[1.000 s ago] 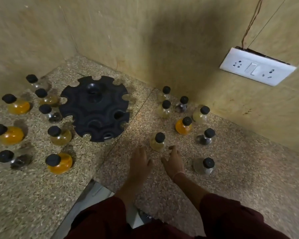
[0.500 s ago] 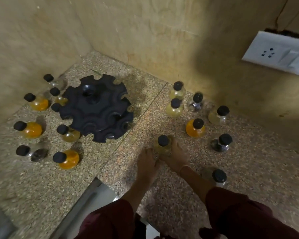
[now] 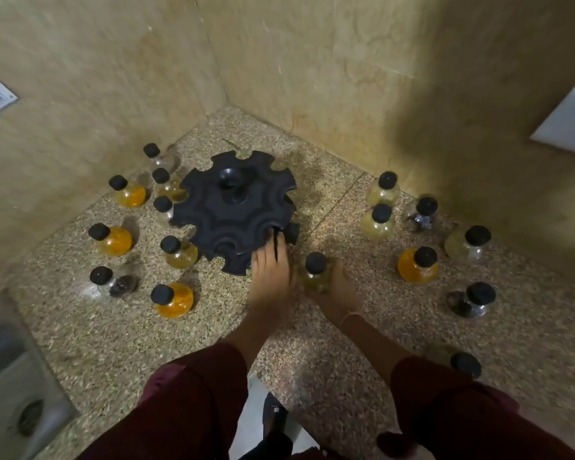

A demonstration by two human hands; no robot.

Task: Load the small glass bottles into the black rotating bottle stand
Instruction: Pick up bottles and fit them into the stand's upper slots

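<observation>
**Stand.** The black stand (image 3: 234, 210) sits on the speckled stone counter (image 3: 346, 343), near the corner where two beige walls meet. Its rim is cut into rounded notches, and a raised hub stands at its centre.

**Left hand.** The left hand (image 3: 271, 270) lies palm down with its fingers straight. The fingertips (image 3: 276, 239) rest on the near right edge of the stand, over one notch. It holds nothing.

**Right hand.** The right hand (image 3: 337, 288) is just beside the left hand, on its right. Its fingers curl round the belly of a small bottle (image 3: 316, 272) with pale yellow contents and a black cap. The bottle is upright, just in front of the stand's near edge and apart from it. Whether its base touches the counter cannot be told.

**Remaining bottles.**
- The left group (image 3: 115, 242) is eight capped bottles standing to the left of the stand. Three hold orange contents, one holds dark contents, and the others are pale or clear. The nearest ones are just beside the stand's rim.
- The right group (image 3: 417, 268) is six capped bottles standing well apart from the stand, on its right. One is orange, two hold dark contents and three are pale.
- One more capped bottle (image 3: 465, 365) stands near the right sleeve (image 3: 445, 410) and is partly hidden by it.

**Surroundings.** A white switch plate (image 3: 566, 127) is on the right wall. A steel sink (image 3: 14, 393) adjoins the counter at lower left.
</observation>
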